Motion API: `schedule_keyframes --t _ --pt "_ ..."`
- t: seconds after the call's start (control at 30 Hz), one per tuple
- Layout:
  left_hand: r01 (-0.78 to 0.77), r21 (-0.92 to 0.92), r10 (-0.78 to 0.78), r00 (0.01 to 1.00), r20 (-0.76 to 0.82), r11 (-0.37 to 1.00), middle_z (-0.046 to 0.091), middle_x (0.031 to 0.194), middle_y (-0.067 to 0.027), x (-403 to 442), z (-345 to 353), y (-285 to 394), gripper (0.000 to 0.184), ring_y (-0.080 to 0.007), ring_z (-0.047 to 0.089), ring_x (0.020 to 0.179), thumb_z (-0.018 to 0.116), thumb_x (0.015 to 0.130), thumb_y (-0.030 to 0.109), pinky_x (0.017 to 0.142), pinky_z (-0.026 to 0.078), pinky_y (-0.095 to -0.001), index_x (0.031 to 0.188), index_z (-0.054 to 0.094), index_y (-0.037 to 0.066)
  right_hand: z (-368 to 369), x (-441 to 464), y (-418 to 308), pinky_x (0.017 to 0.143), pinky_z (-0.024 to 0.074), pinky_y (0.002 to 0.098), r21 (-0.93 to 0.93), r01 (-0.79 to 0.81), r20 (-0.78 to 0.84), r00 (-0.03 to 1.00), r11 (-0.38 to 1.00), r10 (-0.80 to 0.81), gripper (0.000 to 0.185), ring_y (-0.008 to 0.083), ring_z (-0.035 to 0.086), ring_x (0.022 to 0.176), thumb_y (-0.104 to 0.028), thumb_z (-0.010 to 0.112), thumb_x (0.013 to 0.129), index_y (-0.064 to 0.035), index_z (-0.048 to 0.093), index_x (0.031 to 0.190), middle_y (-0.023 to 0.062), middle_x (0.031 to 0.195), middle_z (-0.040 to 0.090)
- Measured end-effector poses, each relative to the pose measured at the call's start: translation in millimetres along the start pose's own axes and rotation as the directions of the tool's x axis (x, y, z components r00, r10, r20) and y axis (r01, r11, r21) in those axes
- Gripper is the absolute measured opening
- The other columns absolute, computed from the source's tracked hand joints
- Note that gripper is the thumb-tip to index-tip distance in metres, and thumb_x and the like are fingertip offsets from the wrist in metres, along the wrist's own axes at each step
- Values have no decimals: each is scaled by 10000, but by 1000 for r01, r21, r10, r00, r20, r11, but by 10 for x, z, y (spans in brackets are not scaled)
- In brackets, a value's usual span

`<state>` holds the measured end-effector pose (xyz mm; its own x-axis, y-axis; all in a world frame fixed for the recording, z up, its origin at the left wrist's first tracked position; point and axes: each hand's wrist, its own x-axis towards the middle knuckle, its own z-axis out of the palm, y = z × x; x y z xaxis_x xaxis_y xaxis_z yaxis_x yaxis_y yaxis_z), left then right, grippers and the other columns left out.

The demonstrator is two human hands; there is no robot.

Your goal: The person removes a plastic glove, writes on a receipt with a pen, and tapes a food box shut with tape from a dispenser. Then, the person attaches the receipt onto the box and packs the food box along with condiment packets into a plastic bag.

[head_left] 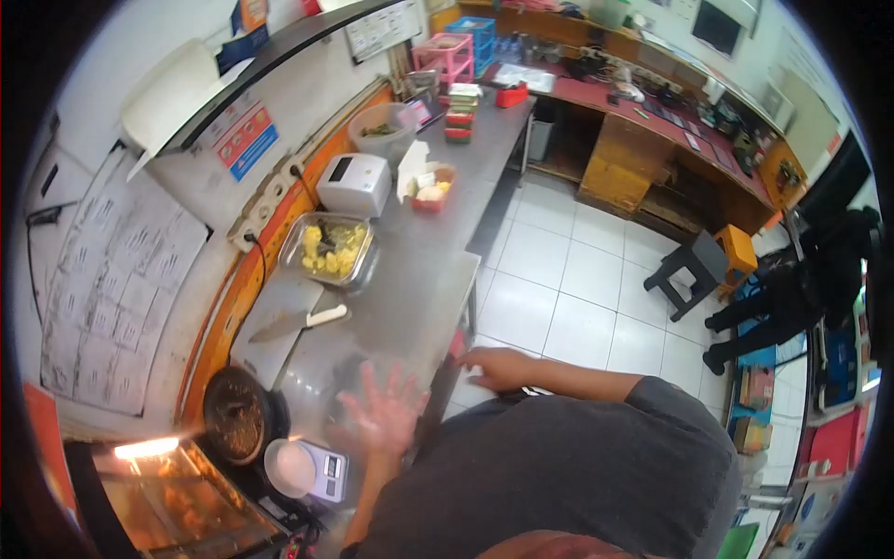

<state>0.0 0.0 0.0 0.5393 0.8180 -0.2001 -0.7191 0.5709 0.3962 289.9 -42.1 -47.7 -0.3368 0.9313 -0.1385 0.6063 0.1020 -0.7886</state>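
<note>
My left hand (pixel 384 410) is spread open over the near part of the steel counter (pixel 419 270), with nothing in it. Its fingers look pale and slightly blurred; whether a clear glove covers them I cannot tell. Below it stands a small digital scale (pixel 330 473) carrying a round container (pixel 291 468). A knife with a white handle (pixel 326 316) lies farther up, its blade across a pale board (pixel 270 321). My right hand (pixel 498 368) is held beside the counter's front edge, fingers apart and pointing left, with no object visible in it.
Behind the knife sit a glass dish of yellow food (pixel 340 252), a white label printer (pixel 355 184) and an opened food box (pixel 434 189). A dark round pan (pixel 238 415) and a lit warmer case (pixel 186 503) are at lower left. Another person (pixel 819 279) stands at right near stools (pixel 689 270).
</note>
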Motion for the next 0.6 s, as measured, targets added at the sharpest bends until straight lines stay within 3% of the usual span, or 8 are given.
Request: schedule_keyframes --t 0.07,0.1,0.2,0.3,0.4,0.47,0.57,0.6 --pt "124 161 -109 989 -99 979 65 1730 -128 362 66 -175 1068 -464 234 1516 523 838 854 1140 330 -643 1661 74 344 -233 -34 -983 806 530 456 39 -47 -87 995 998 50 477 310 697 947 -547 548 1004 -109 696 1119 125 1019 718" --pt "130 127 -124 991 -57 983 65 1730 -128 583 -114 -766 1068 -464 234 1516 523 838 854 1140 330 -643 1661 74 344 -369 -313 -959 806 530 456 -8 -75 -99 992 997 74 477 310 697 947 -547 548 1004 -109 696 1119 125 1019 718" --pt "92 465 -171 976 132 881 126 1718 -133 999 -654 -1275 1008 -418 221 1531 503 893 801 1143 386 -505 1664 57 328 -203 -395 -1011 808 520 446 -82 -191 -239 957 978 167 485 338 688 879 -543 515 1025 -94 675 1111 118 929 708" --pt "16 978 -200 979 26 206 255 1645 -208 913 20 -1376 786 -412 432 1373 479 986 596 1024 462 -516 1623 168 258 -287 -593 -732 809 513 452 208 -279 -441 829 938 344 507 342 682 893 -537 490 1039 -65 676 1062 148 926 704" --pt "-75 842 -166 986 -17 -535 420 1531 -254 575 913 -1472 497 -463 626 1099 410 1067 394 892 504 -573 1506 348 171 -515 -978 -494 749 488 385 381 -151 -382 873 912 304 434 201 605 790 -435 527 1050 -34 661 952 90 798 624" --pt "-161 859 -264 964 31 -486 416 1547 -236 634 824 -1686 539 -446 609 1152 378 1063 469 944 485 -551 1500 378 154 -562 -1286 -302 700 450 315 445 -27 -347 916 895 200 339 95 475 748 -328 574 1040 -29 646 897 8 739 517" --pt "-303 888 -453 883 124 -346 407 1580 -198 549 865 -2066 672 -411 576 1259 313 1056 618 1048 447 -506 1488 438 119 -619 -1642 120 709 450 302 541 -30 -449 835 841 319 319 101 494 754 -308 570 1041 -46 660 881 -8 747 540" --pt "99 974 -543 839 28 204 467 1530 -200 406 1008 -2200 739 -400 538 1311 279 1049 651 1085 429 -516 1512 427 95 -652 -1755 268 733 449 284 640 -27 -441 805 768 396 308 91 513 797 -314 579 1042 -59 677 900 -19 817 567"
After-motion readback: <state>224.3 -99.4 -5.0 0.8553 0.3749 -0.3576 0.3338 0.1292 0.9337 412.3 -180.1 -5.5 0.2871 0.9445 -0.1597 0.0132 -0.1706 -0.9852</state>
